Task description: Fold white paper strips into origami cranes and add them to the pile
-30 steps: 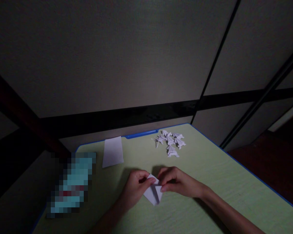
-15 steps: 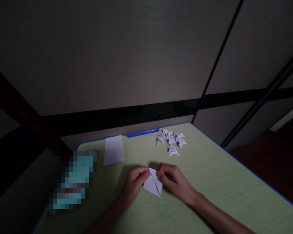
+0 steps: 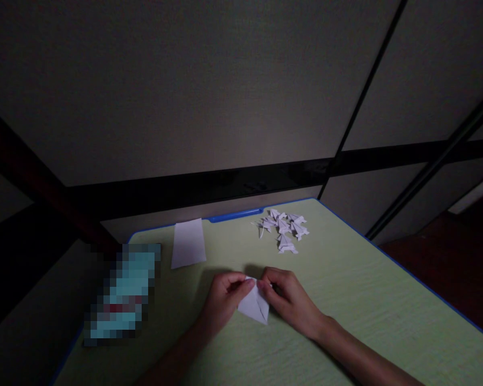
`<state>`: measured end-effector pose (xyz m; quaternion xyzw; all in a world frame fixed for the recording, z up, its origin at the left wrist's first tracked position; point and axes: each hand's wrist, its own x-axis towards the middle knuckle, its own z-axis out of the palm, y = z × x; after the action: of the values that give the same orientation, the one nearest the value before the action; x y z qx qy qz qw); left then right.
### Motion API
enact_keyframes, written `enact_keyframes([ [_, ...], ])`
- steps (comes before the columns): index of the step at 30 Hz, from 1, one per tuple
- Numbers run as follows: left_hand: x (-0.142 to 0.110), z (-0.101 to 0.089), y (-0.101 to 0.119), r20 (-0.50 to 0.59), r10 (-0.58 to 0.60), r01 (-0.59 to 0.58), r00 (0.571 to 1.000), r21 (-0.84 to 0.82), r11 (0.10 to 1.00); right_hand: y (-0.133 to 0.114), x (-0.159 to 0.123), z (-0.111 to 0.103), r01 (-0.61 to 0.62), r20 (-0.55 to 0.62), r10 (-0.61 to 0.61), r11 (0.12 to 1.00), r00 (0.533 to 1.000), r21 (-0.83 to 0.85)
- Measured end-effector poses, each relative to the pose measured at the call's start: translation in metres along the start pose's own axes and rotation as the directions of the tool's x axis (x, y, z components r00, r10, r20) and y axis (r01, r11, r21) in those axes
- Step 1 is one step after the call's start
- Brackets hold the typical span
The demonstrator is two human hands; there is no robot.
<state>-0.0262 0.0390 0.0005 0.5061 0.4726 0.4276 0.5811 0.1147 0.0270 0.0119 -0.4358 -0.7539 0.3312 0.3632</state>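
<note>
A small folded piece of white paper (image 3: 253, 310) is held between both hands above the pale green table, one corner toward me. My left hand (image 3: 224, 297) pinches its upper left edge, thumb on top. On the upper right edge, my right hand (image 3: 286, 295) grips it between thumb and curled fingers. A diagonal fold line runs down toward the lower corner. The fingertips behind the paper are hidden. Beyond the hands, several white origami frogs (image 3: 285, 242) lie grouped together, with a thin paper strip (image 3: 261, 231) at their left.
A white sheet of paper (image 3: 188, 244) lies at the back left of the table (image 3: 370, 316). Left of it is a blurred-out turquoise object (image 3: 124, 292). A blue groove (image 3: 237, 215) lines the far edge, close against a panelled cabinet (image 3: 205, 96).
My left thumb has slid right along the paper's top, nearer to my right thumb. Less of the diagonal fold line shows. The view has shifted slightly.
</note>
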Motion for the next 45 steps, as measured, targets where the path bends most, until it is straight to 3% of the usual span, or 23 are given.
enact_keyframes([
  [11,-0.001,0.000,0.000,-0.018,0.004,-0.004,1.000,0.024,1.000,0.001,-0.002,0.001,-0.026,-0.014,0.027,0.996,1.000,0.090],
  [14,-0.001,-0.001,-0.002,-0.004,0.042,-0.042,0.999,0.042,0.998,0.002,-0.001,0.005,-0.071,-0.049,0.083,0.975,0.995,0.210],
  [19,-0.003,-0.004,-0.004,-0.022,0.144,-0.141,0.989,0.097,0.985,0.004,0.003,0.012,-0.150,-0.094,0.258,0.781,0.962,0.606],
  [22,-0.006,-0.004,-0.003,-0.040,0.195,-0.186,0.980,0.155,0.970,0.006,0.005,0.014,-0.239,-0.040,0.356,0.701,0.933,0.672],
  [25,-0.008,-0.003,-0.001,-0.048,0.227,-0.214,0.973,0.202,0.956,0.007,0.004,0.013,-0.253,-0.059,0.406,0.669,0.912,0.699],
  [34,-0.007,-0.001,0.001,-0.057,0.283,-0.263,0.957,0.237,0.935,0.008,0.004,0.006,-0.214,-0.163,0.365,0.793,0.916,0.571],
  [40,-0.007,0.000,0.003,0.094,0.203,-0.222,0.975,0.276,0.935,0.006,0.005,-0.004,-0.260,-0.061,0.306,0.885,0.950,0.386],
  [45,-0.010,0.001,0.002,0.052,0.226,-0.231,0.973,0.245,0.941,0.008,0.004,-0.001,-0.238,0.035,0.241,0.903,0.970,0.359],
])
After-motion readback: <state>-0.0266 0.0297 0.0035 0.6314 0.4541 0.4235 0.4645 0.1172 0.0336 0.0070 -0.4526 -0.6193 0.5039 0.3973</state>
